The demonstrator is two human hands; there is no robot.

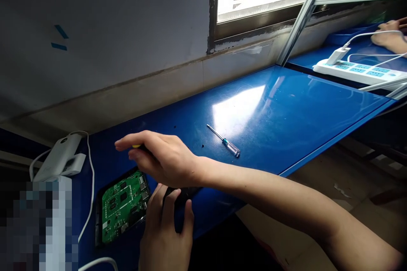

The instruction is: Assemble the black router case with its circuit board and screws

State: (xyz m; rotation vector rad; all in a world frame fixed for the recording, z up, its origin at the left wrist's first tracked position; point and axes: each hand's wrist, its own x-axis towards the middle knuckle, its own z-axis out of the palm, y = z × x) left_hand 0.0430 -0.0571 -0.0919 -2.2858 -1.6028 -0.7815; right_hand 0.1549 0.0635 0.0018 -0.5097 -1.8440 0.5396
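Note:
My right hand (167, 156) reaches in from the right, above the blue table. Its thumb and fingers are closed on a yellow-ended object (136, 146), mostly hidden in the grip. Below it, my left hand (168, 228) has its fingers apart and bent over the near side of a black object (186, 197); its shape is largely covered by both hands. Left of the hands lies a green circuit board (117, 205) in a shallow black case. A screwdriver (227, 143) with a clear handle lies beyond my right forearm.
Small black bits (202, 146) lie near the screwdriver. A white device (59, 156) with a white cable (91, 186) stands at the left by the wall. Across a metal frame (299, 25) at right are a white power strip (359, 72) and another person's hand (389, 36).

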